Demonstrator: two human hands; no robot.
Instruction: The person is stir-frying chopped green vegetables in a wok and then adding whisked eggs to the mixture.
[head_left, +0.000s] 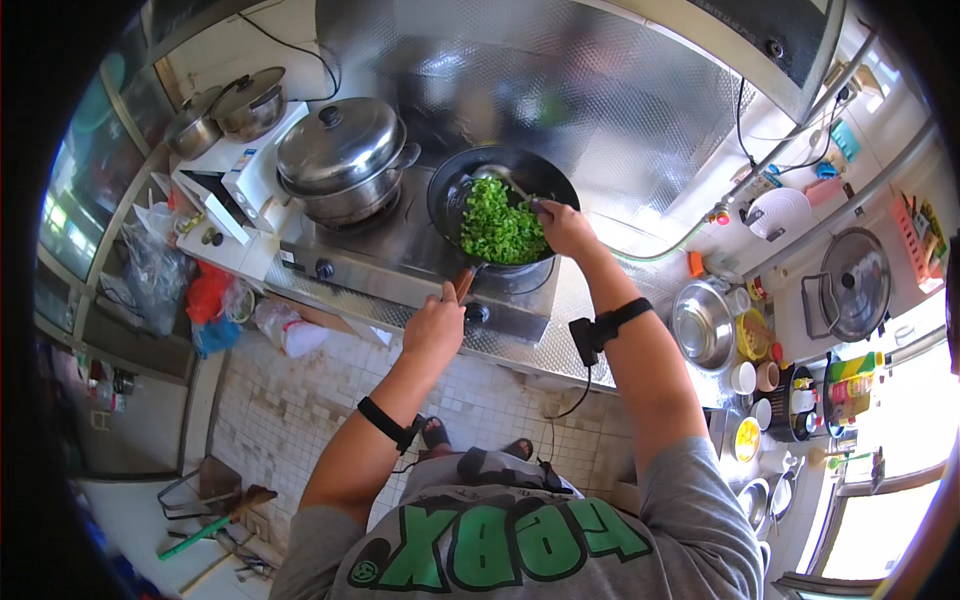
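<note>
A dark wok (451, 161) sits on the right burner of the gas stove (397, 259). Chopped green vegetables (499, 225) are heaped in it, towards its near right side. My left hand (435, 322) grips the wok's brown handle (466, 280), which points back towards me. In my right hand (568, 227) is a metal ladle (504, 174); the hand is over the wok's right rim, and the ladle's bowl rests at the far side of the greens. Part of the ladle's grip is hidden by my fingers.
A large lidded steel pot (337, 161) occupies the left burner, close to the wok. Smaller pots (247, 112) stand on a white microwave oven (255, 176) at the left. To the right are a steel basin (703, 326) and a bowl of yellow liquid (746, 439). A range hood (780, 45) overhangs the upper right.
</note>
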